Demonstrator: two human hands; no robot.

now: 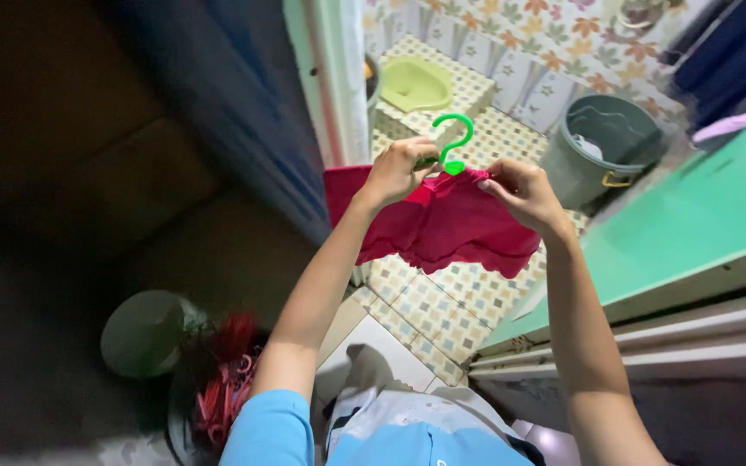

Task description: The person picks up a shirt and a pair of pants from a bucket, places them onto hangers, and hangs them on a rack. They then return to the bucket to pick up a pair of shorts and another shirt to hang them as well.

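Note:
A small red garment (pixel 442 226) hangs on a green plastic hanger (pixel 452 138), held up in front of me at chest height. My left hand (pixel 397 169) grips the hanger's neck and the garment's left shoulder. My right hand (pixel 521 192) pinches the garment's right shoulder over the hanger arm. The hanger's hook points upward between both hands. Most of the hanger's arms are hidden inside the cloth.
A tub of red and pink hangers (pixel 222 388) sits low at left beside a round grey lid (pixel 144 332). A grey bucket (pixel 602 147) stands on the tiled floor (pixel 442 306) ahead, past a green squat toilet (pixel 412 84). A green door (pixel 692 229) stands at right.

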